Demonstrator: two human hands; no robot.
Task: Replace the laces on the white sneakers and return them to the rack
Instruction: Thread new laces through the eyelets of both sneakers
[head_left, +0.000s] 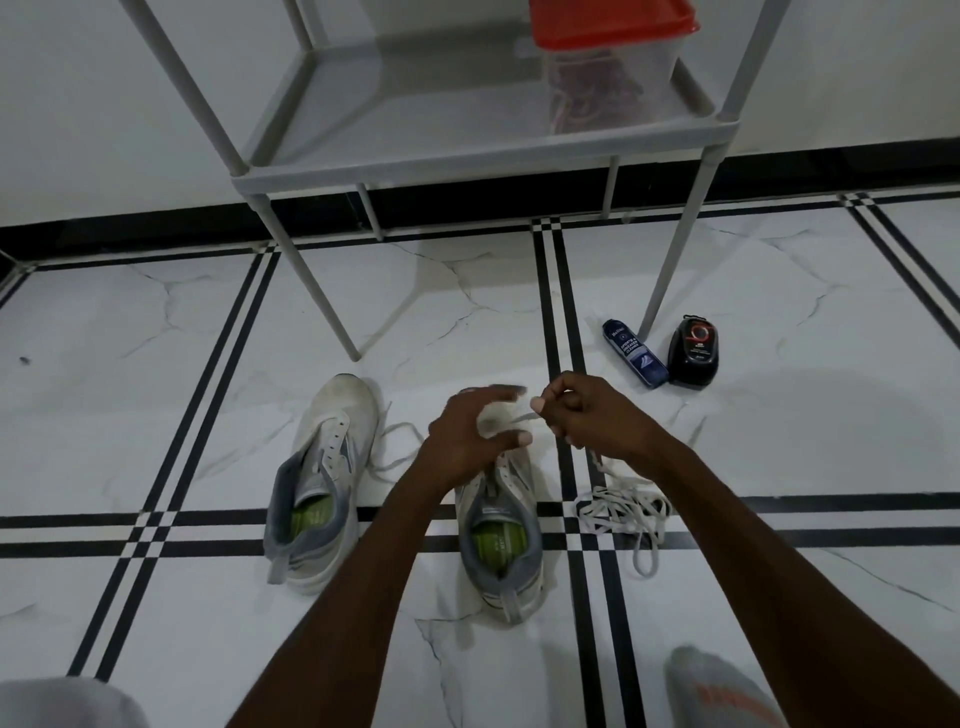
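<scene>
Two white sneakers with grey collars and green insoles stand on the tiled floor, toes pointing away from me. The left sneaker (324, 478) has bare eyelets, and a loose lace (395, 447) trails to its right. My left hand (470, 436) hovers over the toe of the right sneaker (501, 540), fingers spread and curved. My right hand (587, 415) pinches a white lace (597, 465) that hangs down to a loose pile of lace (621, 512) on the floor. The grey rack (415, 166) stands just beyond.
A clear box with a red lid (608, 57), holding coloured laces, sits on the rack's shelf. A blue cleaner bottle (635, 353) and a black polish sponge (693, 352) lie by the rack's right front leg (670, 249). My socked feet (722, 691) show at the bottom edge.
</scene>
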